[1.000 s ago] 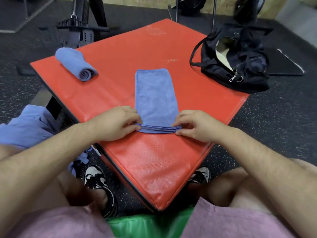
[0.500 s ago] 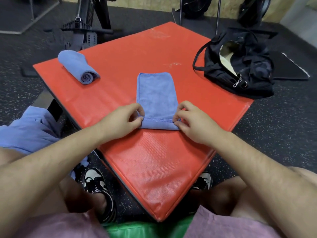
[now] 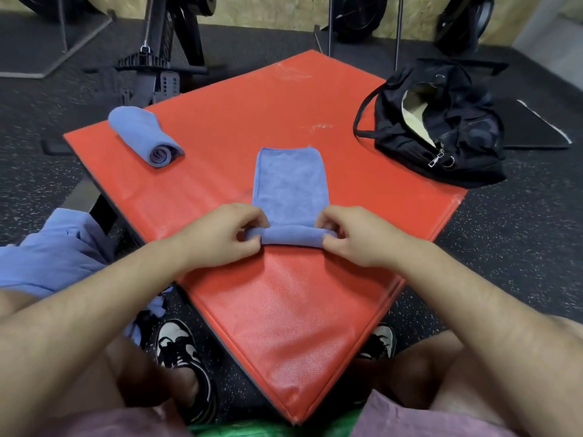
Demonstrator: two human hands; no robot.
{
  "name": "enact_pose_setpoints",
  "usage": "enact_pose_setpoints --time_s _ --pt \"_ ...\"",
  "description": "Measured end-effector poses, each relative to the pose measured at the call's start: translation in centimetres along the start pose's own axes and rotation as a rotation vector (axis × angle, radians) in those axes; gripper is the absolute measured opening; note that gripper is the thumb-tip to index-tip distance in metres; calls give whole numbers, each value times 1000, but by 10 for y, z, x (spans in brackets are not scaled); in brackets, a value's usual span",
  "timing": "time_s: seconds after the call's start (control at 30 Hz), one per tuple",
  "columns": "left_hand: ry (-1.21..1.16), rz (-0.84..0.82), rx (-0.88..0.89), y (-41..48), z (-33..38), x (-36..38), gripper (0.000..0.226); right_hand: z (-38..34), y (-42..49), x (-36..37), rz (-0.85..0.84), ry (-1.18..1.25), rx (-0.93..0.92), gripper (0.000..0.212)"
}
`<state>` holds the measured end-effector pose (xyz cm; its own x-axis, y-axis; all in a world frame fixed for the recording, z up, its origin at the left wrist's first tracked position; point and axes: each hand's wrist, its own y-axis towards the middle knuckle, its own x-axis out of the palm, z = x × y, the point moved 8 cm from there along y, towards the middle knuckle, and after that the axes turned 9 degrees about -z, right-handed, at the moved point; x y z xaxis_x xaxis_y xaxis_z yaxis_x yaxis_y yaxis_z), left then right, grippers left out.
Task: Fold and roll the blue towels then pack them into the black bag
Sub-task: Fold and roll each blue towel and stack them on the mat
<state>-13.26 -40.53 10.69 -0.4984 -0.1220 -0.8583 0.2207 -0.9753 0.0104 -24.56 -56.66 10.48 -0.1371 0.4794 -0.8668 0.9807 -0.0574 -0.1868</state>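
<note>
The left grip (image 3: 227,238) and right grip (image 3: 353,238) each pinch one end of the rolled near part of a blue towel (image 3: 291,184), fingers curled over it, so the roll's ends are mostly hidden. The towel's flat remainder lies at the middle of the red tabletop (image 3: 284,310). A rolled towel (image 3: 146,135) sits by the far-left edge. The black bag (image 3: 441,130) gapes at the right corner, its inside mostly hidden. A blue cloth heap (image 3: 56,247) beyond the left edge is partly covered by the left forearm.

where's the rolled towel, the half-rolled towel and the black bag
rolled towel (image 3: 143,134), head view, middle of the roll's side
half-rolled towel (image 3: 290,181), head view, flat part not yet rolled
black bag (image 3: 407,148), head view, front wall below the opening
</note>
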Motion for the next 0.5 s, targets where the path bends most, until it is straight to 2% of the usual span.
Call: enact_pose_setpoints --time_s 0.07,0.13,0.2,0.27,0.33,0.43,0.5 --pt "-160 7 -74 1 -7 0 25 4 -2 3 -25 139 34 22" --pt "-168 53 -66 3 -10 -1 17 2 -2 3 24 139 1 20" --pt "-63 119 -57 3 -10 -3 14 -3 -3 2 116 45 -43 16" --pt "210 193 8 2 -2 -9 11 -9 -3 0 166 -146 -49 13" --pt "438 193 85 0 9 -7 15 -18 -6 1 151 -359 -68 14" --pt "455 94 95 -4 4 1 37 -23 -11 5 119 -510 -83 25" --pt "414 22 93 -3 -3 5 47 -18 -10 4 127 -471 -61 26"
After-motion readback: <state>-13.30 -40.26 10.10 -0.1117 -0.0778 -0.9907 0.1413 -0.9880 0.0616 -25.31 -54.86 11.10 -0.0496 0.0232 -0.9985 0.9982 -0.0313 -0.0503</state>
